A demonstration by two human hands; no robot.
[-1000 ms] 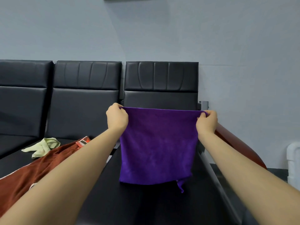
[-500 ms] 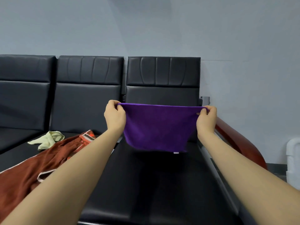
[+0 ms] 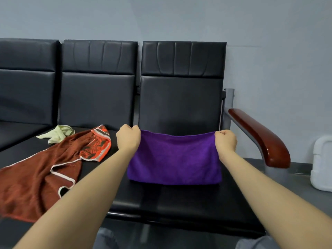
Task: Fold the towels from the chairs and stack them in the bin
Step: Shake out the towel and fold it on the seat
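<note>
The purple towel (image 3: 175, 159) is in the middle of its fold. It lies on the seat of the rightmost chair (image 3: 179, 200) in the row, and it looks already doubled over: a smooth, rounded edge runs along the near side while the two far corners are held up just above the seat, in front of the backrest. The left hand (image 3: 128, 138) pinches the far left corner with its fingers clenched round the cloth, and the right hand (image 3: 225, 141) does the same at the far right corner, so the upper edge is drawn fairly taut between them with a slight sag in the middle.

The step in hand, then, seems to be laying down and squaring the first fold. Next the corners likely want lowering onto the seat so the layers line up, and then a second fold across the width, which calls for one hand to release and re-grip.

On the neighbouring seat to the left lie a rust-brown towel (image 3: 36, 178) with an orange patterned border, spread and rumpled, and beyond it a small pale green cloth (image 3: 58, 133), both unfolded. A white plastic container (image 3: 321, 164) stands on the floor at the right; whether it is the bin I cannot tell.
</note>
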